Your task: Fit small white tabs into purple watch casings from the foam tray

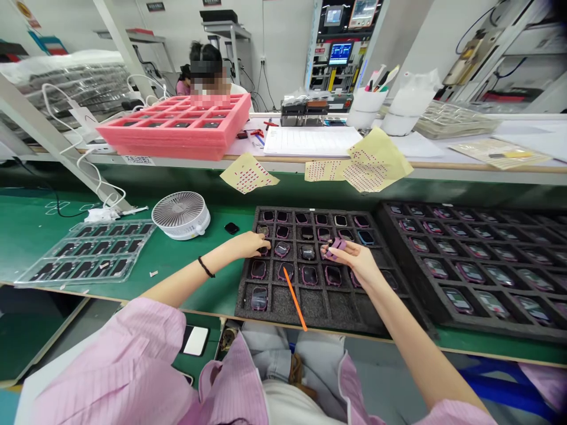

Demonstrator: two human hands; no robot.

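A black foam tray (310, 307) lies in front of me, its square compartments holding several smartwatch-like devices with pink rims (309, 274). My left hand (250, 245) rests at the tray's left side, fingertips down on a device (263, 249), though I cannot tell if it grips it. My right hand (349, 258) pinches a small pink-purple piece (335, 248) above the tray's middle. An orange stick (295, 305) lies across the lower compartments, between my hands.
A second black tray of devices (469, 265) adjoins on the right. On the left are a clear plastic tray (84, 254), a white fan (181, 214) and a loose black device (231, 228). A co-worker (208, 77) sits behind a pink foam tray (172, 127).
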